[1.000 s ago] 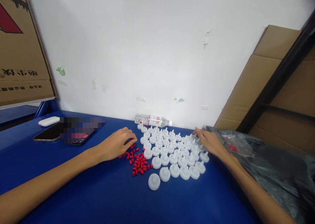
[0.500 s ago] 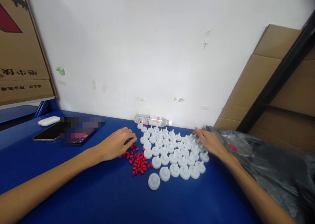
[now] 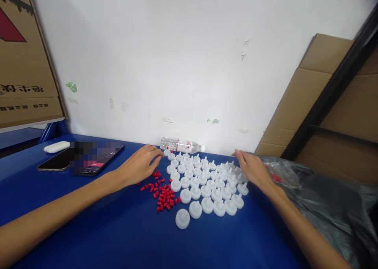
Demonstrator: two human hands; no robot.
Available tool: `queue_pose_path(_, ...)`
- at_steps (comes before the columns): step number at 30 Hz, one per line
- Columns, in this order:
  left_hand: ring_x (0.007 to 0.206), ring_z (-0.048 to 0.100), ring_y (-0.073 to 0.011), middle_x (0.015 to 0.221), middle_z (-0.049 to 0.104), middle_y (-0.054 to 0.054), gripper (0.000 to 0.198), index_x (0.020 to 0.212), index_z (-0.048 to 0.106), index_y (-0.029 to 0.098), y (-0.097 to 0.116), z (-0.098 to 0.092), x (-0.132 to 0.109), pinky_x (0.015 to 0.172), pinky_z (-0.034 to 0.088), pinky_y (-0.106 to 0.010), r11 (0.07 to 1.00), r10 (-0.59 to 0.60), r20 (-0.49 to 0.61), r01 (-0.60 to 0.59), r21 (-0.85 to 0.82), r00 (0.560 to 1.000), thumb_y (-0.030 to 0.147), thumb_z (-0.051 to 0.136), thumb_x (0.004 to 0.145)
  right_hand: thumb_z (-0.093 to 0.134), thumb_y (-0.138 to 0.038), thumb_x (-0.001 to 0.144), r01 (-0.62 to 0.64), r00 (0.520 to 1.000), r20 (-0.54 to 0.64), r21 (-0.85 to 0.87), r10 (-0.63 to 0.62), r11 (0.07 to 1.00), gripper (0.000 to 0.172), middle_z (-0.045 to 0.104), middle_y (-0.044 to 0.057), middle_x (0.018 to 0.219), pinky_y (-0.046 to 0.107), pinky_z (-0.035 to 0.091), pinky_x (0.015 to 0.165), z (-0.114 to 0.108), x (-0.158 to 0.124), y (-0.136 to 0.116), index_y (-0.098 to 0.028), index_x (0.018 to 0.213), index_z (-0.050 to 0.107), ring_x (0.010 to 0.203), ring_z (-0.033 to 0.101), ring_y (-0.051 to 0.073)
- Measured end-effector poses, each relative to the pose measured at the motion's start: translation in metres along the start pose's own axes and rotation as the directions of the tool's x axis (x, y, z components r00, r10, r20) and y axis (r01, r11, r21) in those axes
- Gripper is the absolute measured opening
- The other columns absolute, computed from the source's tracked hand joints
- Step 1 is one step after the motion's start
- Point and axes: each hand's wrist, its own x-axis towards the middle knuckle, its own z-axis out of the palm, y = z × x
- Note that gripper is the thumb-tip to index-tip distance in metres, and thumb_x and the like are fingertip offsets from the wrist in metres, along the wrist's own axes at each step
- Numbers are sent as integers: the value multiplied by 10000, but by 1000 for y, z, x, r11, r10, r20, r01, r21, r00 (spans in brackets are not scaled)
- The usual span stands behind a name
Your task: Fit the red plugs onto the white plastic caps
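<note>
My left hand (image 3: pixel 141 164) hovers at the upper left of a scatter of small red caps (image 3: pixel 165 198). Its fingers curve forward with the thumb apart from them, and I see nothing held. Beside the red pieces stand many white round plastic caps with thin upright nozzles (image 3: pixel 206 190), grouped in a loose cluster. At the cluster's far right edge is my right hand (image 3: pixel 251 167), fingers stretched forward and empty as far as I can see. Whether it touches the nearest white caps I cannot tell.
A clear plastic bottle (image 3: pixel 183 145) lies on its side by the wall. Two phones (image 3: pixel 54 160) and a white rounded object (image 3: pixel 56 146) lie at left on the blue table (image 3: pixel 118 229). Dark plastic sheeting (image 3: pixel 330 206) and a clear bag with red pieces (image 3: pixel 283 176) are at right.
My left hand has lifted slightly up and away from the red caps, uncovering more of them, and its thumb and fingers are further apart. My right hand stays at the cluster's right edge.
</note>
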Motion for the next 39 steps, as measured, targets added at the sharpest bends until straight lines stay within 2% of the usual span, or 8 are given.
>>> queue_pose_path(7,1043,630,-283,1150,631,-134,352,1253,624,186,-18,23,52,876,508,-392,998,21,53,-24,55,998,354,480,979,287,-425,1041,76,993,-93,31,-72,997,477,772,77,981,343,474,827,-15,-4,-25,-230,985,718,941,711,259)
queue_pose_path(12,851,650,-209,904,684,-69,208,971,684,162,-20,31,71,762,517,-343,997,9,109,-18,79,994,350,599,948,297,-411,1044,177,976,-136,52,-169,983,461,763,84,967,362,460,881,-19,-6,-38,-225,940,707,953,696,261)
queue_pose_path(19,835,617,-275,848,656,-99,214,870,603,181,21,-15,54,681,439,-357,995,22,-40,-18,94,999,343,505,970,439,-432,1029,345,925,-210,112,-317,932,342,722,75,1136,424,454,950,-32,-27,-83,-239,1265,594,1049,660,262)
queue_pose_path(23,806,577,-229,863,624,-71,214,916,543,193,69,-28,32,703,440,-351,994,100,-84,-95,58,991,355,437,1009,565,-443,987,613,787,-177,115,-591,782,581,657,109,1294,487,417,1031,-39,-47,-125,-225,1491,374,1129,624,267)
queue_pose_path(26,761,547,-196,834,602,-45,242,900,521,202,94,-25,21,685,424,-335,972,198,-112,-210,-108,974,344,387,1042,616,-449,965,664,741,-252,138,-623,735,579,687,117,1238,498,410,1042,-41,-55,-144,-210,1451,410,1072,657,260)
queue_pose_path(30,688,504,-170,721,549,-5,357,778,471,205,102,-19,18,654,381,-323,942,159,-84,-177,-284,984,357,331,1070,643,-343,969,638,758,-341,207,-557,741,292,755,47,1042,449,438,1001,-40,-56,-145,-234,1231,576,914,709,201)
queue_pose_path(34,665,480,-147,689,526,17,428,734,449,193,101,-15,19,647,349,-305,910,119,-44,-127,-395,992,402,302,1077,688,-390,931,559,828,-281,341,-485,756,302,766,36,1050,459,454,1000,-33,-56,-145,-242,1186,622,917,712,213)
queue_pose_path(39,574,419,-123,598,439,32,510,637,385,190,97,-19,26,572,338,-268,859,-6,-7,2,-512,1000,464,270,1052,618,-333,981,602,794,-294,263,-532,754,274,773,47,1075,421,443,1005,-30,-51,-141,-228,1233,640,886,721,191)
